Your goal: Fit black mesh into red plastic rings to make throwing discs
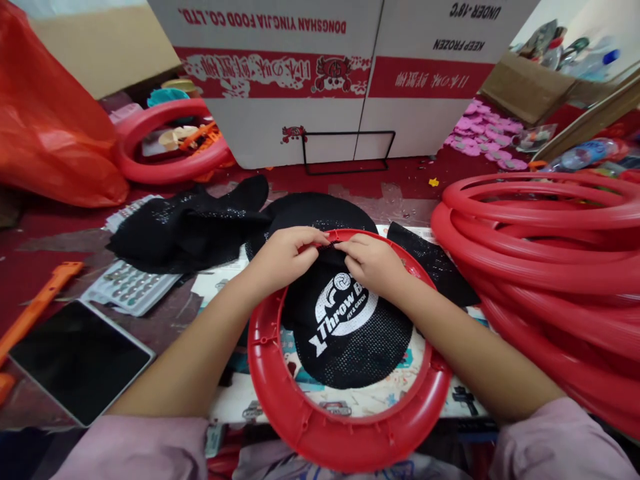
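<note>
A red plastic ring (280,407) lies in front of me, its ribbed inner side facing up. Inside it rests a round black mesh net (350,353) printed with white "Throw B…" lettering. At the ring's far rim, my left hand (293,257) pinches the net's edge, thumb and fingertips together. Close beside it, my right hand (373,263) pinches the same edge from the right. The fingertips of both nearly meet over the rim. More black mesh pieces (185,227) lie beyond and to the left, and another mesh piece (435,267) lies to the right.
Stacked red rings (540,267) rise at the right. A white carton (280,67) stands at the back behind a black wire frame (345,170). On the left are a tablet (83,360), a calculator-like keypad (133,287), an orange plastic strip (40,307) and an orange bag (55,127).
</note>
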Available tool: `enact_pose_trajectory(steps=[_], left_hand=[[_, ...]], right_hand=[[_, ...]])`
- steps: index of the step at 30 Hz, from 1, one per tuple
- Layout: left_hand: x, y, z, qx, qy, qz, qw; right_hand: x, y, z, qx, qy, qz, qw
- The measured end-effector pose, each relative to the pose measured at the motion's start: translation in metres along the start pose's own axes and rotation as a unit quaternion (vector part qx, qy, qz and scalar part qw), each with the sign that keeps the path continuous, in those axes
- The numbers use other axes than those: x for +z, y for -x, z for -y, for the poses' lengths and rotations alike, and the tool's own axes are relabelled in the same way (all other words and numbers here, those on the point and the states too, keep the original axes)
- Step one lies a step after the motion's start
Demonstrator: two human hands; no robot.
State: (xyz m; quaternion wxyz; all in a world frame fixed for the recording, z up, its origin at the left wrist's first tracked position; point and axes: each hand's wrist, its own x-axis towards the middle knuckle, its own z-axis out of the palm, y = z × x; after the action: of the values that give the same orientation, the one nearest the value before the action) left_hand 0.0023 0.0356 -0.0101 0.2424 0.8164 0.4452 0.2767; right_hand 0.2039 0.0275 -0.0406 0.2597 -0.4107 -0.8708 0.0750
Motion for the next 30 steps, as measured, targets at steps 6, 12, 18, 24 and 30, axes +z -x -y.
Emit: enact_pose_trajectory(steps=[6, 12, 18, 24, 30], left_hand=[[0.0, -0.0005, 0.0005, 0.001, -0.002, 0.019, 1.0], [0.0023, -0.0005, 0.0059, 0.021, -0.021, 0.017, 0.999], [0.0031, -0.0013, 0.0091, 0.029, -0.04, 0.023, 0.999], [0.0038, -0.001, 0.0068, 0.025, -0.054, 0.028, 0.998], [0.004, -0.0021, 0.0072, 0.033, -0.06, 0.03, 0.997]], right_hand=[[0.0003, -0.0008, 0.0008, 0.008, 0.003, 0.008, 1.0], [-0.001, -0.002, 0.0016, 0.017, 0.005, 0.016, 1.0], [-0.0031, -0.0027, 0.0029, 0.024, 0.011, 0.027, 0.999], [-0.0045, -0.0033, 0.0047, 0.032, 0.03, 0.039, 0.998], [-0.0053, -0.0045, 0.0071, 0.045, 0.059, 0.047, 0.996]])
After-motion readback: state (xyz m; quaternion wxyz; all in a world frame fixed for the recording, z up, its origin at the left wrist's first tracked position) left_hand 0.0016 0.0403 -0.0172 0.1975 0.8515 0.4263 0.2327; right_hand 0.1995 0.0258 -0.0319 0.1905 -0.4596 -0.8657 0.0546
